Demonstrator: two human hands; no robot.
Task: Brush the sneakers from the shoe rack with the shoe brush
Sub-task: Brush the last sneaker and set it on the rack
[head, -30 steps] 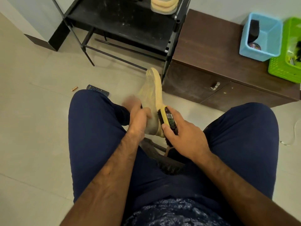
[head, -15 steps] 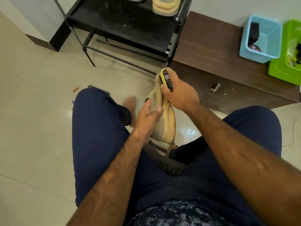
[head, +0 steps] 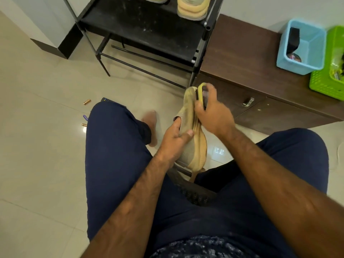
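Note:
A tan sneaker (head: 195, 146) with a yellow-tan sole hangs between my knees, toe pointing away from me. My left hand (head: 174, 139) grips its upper from the left side, thumb across the fabric. My right hand (head: 212, 113) holds the shoe brush (head: 201, 93), yellow-backed with dark bristles, pressed against the sneaker near its toe. Fingers cover most of the brush. The black shoe rack (head: 149, 28) stands ahead, with another yellow-soled sneaker (head: 192, 7) on its upper shelf and part of a third at the top edge.
A brown low cabinet (head: 240, 58) stands right of the rack, carrying a blue basket (head: 305, 64) and a green basket (head: 327, 82). A remote and small brass-coloured items (head: 87, 102) lie on the tiled floor left of my knee. A dark stool shows under my legs.
My right hand swept the brush from the sneaker's heel end up to its toe, and now sits slightly lower there. The left hand kept its grip while the shoe tilted.

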